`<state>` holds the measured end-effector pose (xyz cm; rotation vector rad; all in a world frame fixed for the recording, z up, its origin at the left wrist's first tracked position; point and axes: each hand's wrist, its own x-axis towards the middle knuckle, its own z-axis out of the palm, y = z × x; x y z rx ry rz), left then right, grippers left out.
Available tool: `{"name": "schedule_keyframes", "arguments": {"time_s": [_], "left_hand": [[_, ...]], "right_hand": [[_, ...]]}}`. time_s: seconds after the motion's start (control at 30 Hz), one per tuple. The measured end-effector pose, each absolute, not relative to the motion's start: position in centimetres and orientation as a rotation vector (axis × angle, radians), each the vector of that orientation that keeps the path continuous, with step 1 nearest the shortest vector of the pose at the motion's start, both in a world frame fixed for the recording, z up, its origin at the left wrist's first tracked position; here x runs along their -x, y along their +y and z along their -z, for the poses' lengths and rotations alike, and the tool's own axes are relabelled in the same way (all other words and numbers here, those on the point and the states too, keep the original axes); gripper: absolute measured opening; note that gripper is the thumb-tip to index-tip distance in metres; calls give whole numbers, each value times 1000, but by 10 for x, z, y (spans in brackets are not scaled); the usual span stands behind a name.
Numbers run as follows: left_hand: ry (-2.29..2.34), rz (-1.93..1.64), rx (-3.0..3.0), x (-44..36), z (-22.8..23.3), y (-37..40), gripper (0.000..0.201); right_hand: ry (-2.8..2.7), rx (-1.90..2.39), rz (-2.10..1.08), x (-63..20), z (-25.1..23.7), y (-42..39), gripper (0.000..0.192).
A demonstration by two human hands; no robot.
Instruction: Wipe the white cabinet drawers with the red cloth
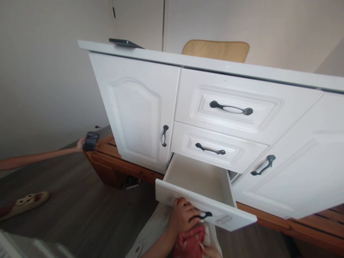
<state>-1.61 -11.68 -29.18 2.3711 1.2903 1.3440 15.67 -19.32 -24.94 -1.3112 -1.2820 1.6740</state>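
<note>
A white cabinet (139, 107) stands on a wooden pallet base (107, 163). Its bottom drawer (197, 177) is pulled open and looks empty inside. My left hand (182, 216) is curled around the drawer's dark handle (206, 215) at the front panel. Just below it, a red cloth (189, 243) is bunched up. My right hand (211, 252) shows only partly at the bottom edge and grips that cloth. The two drawers above and both doors are closed.
Another person's arm (40, 156) reaches in from the left, its hand holding a dark object at the pallet's corner. A slipper (27, 202) lies on the dark wood floor. A dark flat device (124, 43) rests on the cabinet top, with a tan chair back (216, 50) behind.
</note>
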Motion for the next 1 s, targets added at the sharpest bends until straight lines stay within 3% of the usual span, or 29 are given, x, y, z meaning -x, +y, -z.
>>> {"name": "schedule_keyframes", "arguments": {"time_s": [0.17,0.3,0.47,0.7,1.0], "left_hand": [[1338,-1211,-2386,14,283,-75,16],[1362,-1141,-2363,11,275,-48,19],[1353,-1134,-2329,9,260,-19,19],[1334,-1084,-2312,7,243,22,23],[1344,-1047,-2303,5,242,29,27]], "right_hand": [[-718,1123,-1730,-147,277,-171,49],[-477,1035,-1791,-145,294,-166,67],[-110,966,-1920,-149,312,-169,61],[-26,963,-1934,-151,324,-166,62],[-4,972,-1937,-150,325,-164,80]]}}
